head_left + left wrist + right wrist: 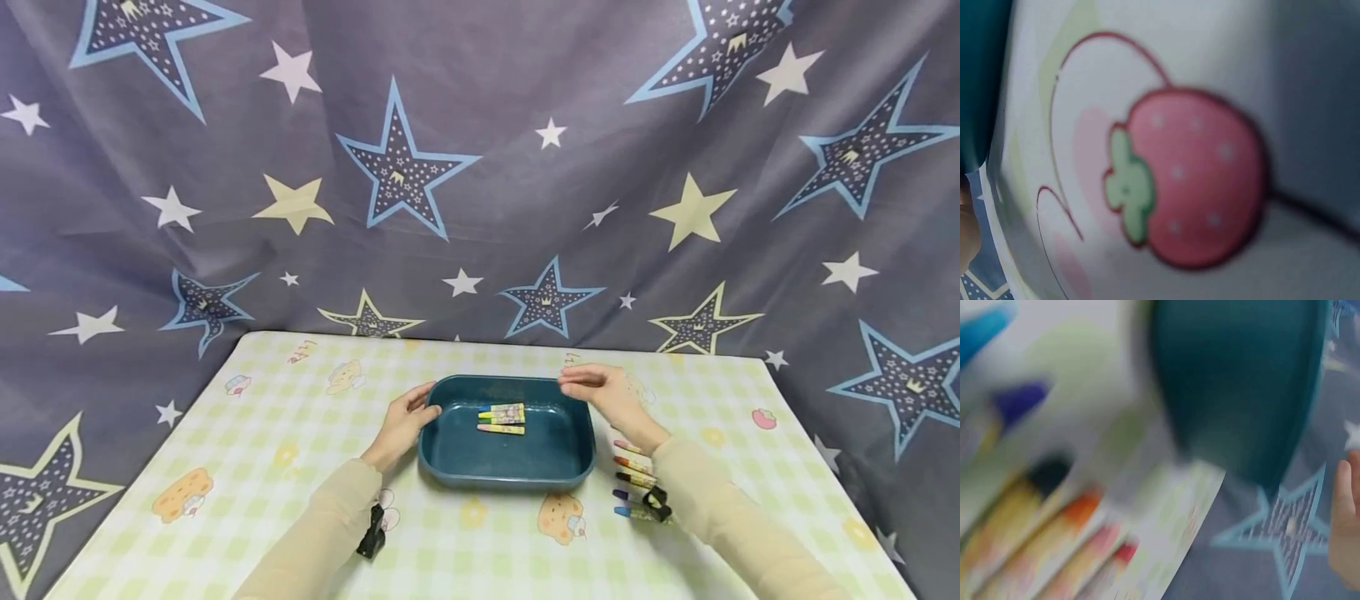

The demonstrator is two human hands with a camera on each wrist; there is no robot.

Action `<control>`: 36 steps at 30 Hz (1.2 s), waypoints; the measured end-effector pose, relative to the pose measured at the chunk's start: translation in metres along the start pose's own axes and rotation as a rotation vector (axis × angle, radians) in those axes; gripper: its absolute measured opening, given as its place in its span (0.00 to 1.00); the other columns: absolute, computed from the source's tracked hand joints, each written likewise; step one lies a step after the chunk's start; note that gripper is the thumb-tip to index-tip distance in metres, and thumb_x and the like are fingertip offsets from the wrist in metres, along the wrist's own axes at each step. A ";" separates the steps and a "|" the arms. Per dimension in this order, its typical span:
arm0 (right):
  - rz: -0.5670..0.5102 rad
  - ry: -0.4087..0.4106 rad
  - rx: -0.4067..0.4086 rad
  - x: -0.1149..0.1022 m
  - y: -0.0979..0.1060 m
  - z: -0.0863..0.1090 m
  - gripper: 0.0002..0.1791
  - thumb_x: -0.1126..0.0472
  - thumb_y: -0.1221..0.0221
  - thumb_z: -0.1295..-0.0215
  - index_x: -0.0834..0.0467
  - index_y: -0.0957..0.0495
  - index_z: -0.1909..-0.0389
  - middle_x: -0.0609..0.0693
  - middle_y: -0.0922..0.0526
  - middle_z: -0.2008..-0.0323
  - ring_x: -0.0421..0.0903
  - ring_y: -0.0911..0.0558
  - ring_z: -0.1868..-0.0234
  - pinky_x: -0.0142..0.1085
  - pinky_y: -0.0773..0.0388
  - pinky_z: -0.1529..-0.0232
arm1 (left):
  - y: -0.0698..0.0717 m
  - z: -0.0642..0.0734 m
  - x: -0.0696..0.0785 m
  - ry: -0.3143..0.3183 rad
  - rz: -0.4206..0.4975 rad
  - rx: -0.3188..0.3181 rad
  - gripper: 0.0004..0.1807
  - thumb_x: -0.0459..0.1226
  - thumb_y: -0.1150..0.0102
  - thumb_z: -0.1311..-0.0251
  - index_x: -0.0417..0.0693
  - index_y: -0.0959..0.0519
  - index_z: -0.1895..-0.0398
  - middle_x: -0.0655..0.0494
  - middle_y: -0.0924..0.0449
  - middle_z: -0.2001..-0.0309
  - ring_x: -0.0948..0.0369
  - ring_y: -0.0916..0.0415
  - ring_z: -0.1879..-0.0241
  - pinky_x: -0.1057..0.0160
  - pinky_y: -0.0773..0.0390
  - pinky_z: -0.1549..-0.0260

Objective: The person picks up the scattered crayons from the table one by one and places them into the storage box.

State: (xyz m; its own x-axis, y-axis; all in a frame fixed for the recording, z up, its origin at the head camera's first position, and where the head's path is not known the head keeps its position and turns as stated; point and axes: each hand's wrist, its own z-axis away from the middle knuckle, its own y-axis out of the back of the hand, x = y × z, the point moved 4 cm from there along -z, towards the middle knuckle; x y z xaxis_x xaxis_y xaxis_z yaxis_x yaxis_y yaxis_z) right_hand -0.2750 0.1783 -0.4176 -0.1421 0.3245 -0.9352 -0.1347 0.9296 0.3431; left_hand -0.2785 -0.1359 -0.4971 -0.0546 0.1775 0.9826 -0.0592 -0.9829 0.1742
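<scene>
A dark teal, rounded-rectangular plastic tray (pixel 506 482) sits on the surface (pixel 255 467), which is covered with a green-and-white checked cloth printed with small cartoon motifs. The left hand (pixel 403 427) is at the tray's left end, its thumb hooked over the rim and its fingers along the outer wall, so its grip is closed on that edge. The right hand (pixel 613 402) is at the far right corner with its fingers extended and nearly straight, its grip open; whether the fingertips touch the rim I cannot tell. Inside the tray, a little left of its middle and toward the back, four short wax crayons with patterned yellow wrappers (pixel 504 414) lie side by side, tipped blue, yellow, green and pink. To the right of the tray, partly beneath the right forearm, lies a row of loose crayons (pixel 637 480) with pink, orange, black, purple and blue tips; the right wrist view also shows a red-tipped crayon (pixel 1125 551) beyond the pink one. Behind the surface hangs a dark grey-purple fabric curtain patterned with stars (pixel 510 208).
</scene>
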 end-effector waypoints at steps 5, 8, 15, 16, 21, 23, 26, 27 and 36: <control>0.015 -0.005 0.045 0.018 0.040 0.007 0.21 0.60 0.36 0.45 0.65 0.23 0.51 0.61 0.18 0.55 0.32 0.18 0.62 0.28 0.21 0.56 | -0.001 0.000 0.000 -0.009 -0.003 -0.004 0.27 0.34 0.45 0.42 0.44 0.34 0.37 0.42 0.33 0.38 0.50 0.35 0.38 0.55 0.31 0.41; 0.034 -0.018 0.039 0.033 0.057 0.011 0.22 0.60 0.37 0.44 0.67 0.24 0.50 0.63 0.19 0.55 0.32 0.18 0.62 0.28 0.20 0.57 | -0.001 0.000 0.000 -0.012 0.001 -0.001 0.27 0.33 0.45 0.42 0.44 0.33 0.37 0.42 0.32 0.39 0.50 0.35 0.38 0.55 0.30 0.41; 0.083 -0.059 0.048 0.067 0.080 0.022 0.22 0.64 0.39 0.43 0.72 0.26 0.49 0.66 0.20 0.55 0.31 0.18 0.64 0.24 0.22 0.58 | -0.001 -0.002 0.004 -0.024 0.004 0.008 0.27 0.32 0.45 0.43 0.43 0.33 0.38 0.42 0.32 0.39 0.51 0.34 0.38 0.55 0.30 0.42; 0.097 -0.069 0.048 0.072 0.082 0.024 0.22 0.64 0.38 0.43 0.72 0.26 0.50 0.66 0.20 0.55 0.31 0.18 0.64 0.22 0.23 0.58 | -0.001 -0.001 0.004 -0.027 0.002 0.009 0.27 0.32 0.45 0.43 0.43 0.33 0.38 0.42 0.32 0.39 0.50 0.34 0.38 0.55 0.30 0.42; 0.119 -0.125 0.034 0.091 0.087 0.031 0.22 0.63 0.38 0.44 0.73 0.26 0.51 0.65 0.19 0.55 0.35 0.17 0.63 0.21 0.24 0.59 | 0.000 0.001 0.004 -0.022 -0.006 0.007 0.26 0.32 0.45 0.42 0.43 0.33 0.38 0.41 0.32 0.39 0.50 0.35 0.38 0.54 0.30 0.42; 0.123 -0.144 0.032 0.097 0.088 0.032 0.22 0.64 0.38 0.44 0.73 0.26 0.51 0.64 0.19 0.56 0.36 0.17 0.62 0.21 0.23 0.60 | 0.000 0.002 0.004 -0.016 -0.003 0.008 0.26 0.32 0.46 0.42 0.43 0.33 0.38 0.42 0.32 0.39 0.50 0.35 0.38 0.54 0.30 0.42; 0.129 -0.158 0.032 0.106 0.088 0.034 0.21 0.64 0.38 0.44 0.72 0.25 0.52 0.63 0.18 0.57 0.36 0.17 0.63 0.23 0.22 0.60 | 0.000 0.002 0.004 -0.020 -0.001 0.008 0.26 0.32 0.46 0.42 0.43 0.33 0.38 0.41 0.32 0.39 0.50 0.35 0.38 0.54 0.30 0.42; 0.141 -0.156 0.022 0.109 0.088 0.035 0.21 0.65 0.38 0.44 0.72 0.25 0.52 0.63 0.18 0.57 0.36 0.17 0.64 0.23 0.22 0.61 | 0.000 0.002 0.003 -0.018 -0.001 0.008 0.26 0.32 0.46 0.42 0.43 0.33 0.38 0.42 0.32 0.39 0.50 0.35 0.38 0.54 0.30 0.42; 0.219 -0.097 0.007 0.119 0.084 0.038 0.17 0.69 0.37 0.48 0.69 0.23 0.55 0.62 0.17 0.61 0.40 0.17 0.65 0.28 0.20 0.65 | -0.001 0.003 0.003 -0.022 0.009 0.008 0.26 0.31 0.46 0.42 0.42 0.33 0.38 0.41 0.32 0.39 0.50 0.35 0.38 0.54 0.30 0.42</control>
State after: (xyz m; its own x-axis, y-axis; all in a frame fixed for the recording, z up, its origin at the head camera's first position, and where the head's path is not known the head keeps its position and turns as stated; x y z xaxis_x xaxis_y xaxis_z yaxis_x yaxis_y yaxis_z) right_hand -0.2663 0.3017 -0.5032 -0.0722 0.5333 -0.8428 -0.1042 0.8364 0.5382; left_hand -0.2751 -0.1344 -0.4943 -0.0332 0.1671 0.9854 -0.0510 -0.9849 0.1653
